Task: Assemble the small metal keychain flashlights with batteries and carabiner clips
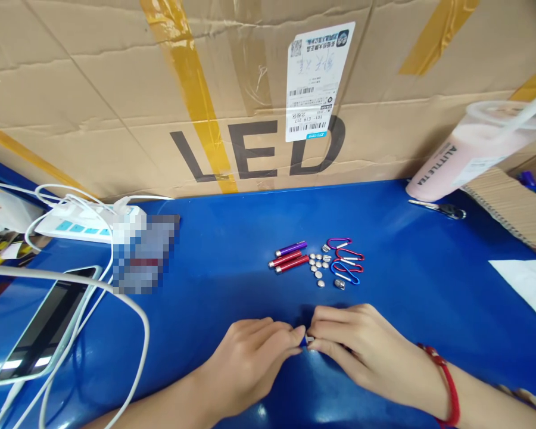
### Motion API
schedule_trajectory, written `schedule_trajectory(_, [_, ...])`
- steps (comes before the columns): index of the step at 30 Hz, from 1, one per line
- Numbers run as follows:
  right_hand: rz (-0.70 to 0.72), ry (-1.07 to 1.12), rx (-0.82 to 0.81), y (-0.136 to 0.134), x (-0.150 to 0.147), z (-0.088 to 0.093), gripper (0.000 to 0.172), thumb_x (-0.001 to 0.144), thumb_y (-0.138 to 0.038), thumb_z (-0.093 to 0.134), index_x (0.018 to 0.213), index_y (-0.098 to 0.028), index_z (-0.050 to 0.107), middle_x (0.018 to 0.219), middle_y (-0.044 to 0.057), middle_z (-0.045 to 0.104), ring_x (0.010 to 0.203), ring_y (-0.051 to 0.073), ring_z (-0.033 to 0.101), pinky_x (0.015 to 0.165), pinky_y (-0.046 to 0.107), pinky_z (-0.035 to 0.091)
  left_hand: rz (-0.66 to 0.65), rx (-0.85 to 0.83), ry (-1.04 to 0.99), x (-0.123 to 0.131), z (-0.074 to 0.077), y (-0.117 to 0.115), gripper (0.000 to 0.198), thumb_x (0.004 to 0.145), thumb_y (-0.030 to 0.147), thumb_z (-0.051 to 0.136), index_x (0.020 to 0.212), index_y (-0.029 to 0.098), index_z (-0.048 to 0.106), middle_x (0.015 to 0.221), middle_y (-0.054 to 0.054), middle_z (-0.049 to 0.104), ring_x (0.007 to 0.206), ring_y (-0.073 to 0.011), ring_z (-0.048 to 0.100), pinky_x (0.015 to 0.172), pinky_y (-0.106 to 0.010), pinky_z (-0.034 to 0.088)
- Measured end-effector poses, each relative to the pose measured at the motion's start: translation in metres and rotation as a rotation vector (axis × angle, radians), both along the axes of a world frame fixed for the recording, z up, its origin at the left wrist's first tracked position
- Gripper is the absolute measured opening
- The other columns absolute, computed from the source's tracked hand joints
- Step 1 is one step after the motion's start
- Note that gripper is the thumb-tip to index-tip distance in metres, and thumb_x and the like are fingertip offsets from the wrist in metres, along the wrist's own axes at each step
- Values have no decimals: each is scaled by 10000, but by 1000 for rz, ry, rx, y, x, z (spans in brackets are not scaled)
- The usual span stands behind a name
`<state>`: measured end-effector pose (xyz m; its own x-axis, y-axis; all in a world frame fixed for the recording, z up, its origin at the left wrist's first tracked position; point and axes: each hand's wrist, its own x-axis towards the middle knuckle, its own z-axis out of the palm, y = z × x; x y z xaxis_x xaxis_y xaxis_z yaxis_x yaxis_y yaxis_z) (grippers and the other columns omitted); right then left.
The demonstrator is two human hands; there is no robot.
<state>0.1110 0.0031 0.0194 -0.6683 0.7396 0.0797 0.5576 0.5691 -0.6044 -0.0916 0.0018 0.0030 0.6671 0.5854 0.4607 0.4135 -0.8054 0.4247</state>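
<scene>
My left hand (254, 363) is closed around a small blue tube (304, 341), most of it hidden in the fingers. From the right, my right hand (361, 351) pinches a small silver piece (310, 339) at the tube's end. Beyond the hands lie a purple tube (291, 248) and two red tubes (292, 264). Several round silver button cells (318, 274) are scattered beside them, with small silver caps (339, 285). Several carabiners, among them a blue one (346, 275) and a purple one (339, 243), lie to the right of the cells.
A cardboard box (129, 89) stands along the back. On the left are a power strip (84, 223), white cables and a phone (49, 325). At the right are a pink drink cup (464, 149), keys (446, 210), a cardboard piece (509, 205) and white paper (527, 286).
</scene>
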Motion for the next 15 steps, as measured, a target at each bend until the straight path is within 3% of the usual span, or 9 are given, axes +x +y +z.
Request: schedule_trajectory(15, [-9,-60,299,7,4,-5,386,932,-345,302,740,-189,598,660,-23,576,556,67,546,509,206,339,38,42,46,0,1,6,168,830,141,509,997,143,520,781,-26,664,637,-120,596,591,-245,492])
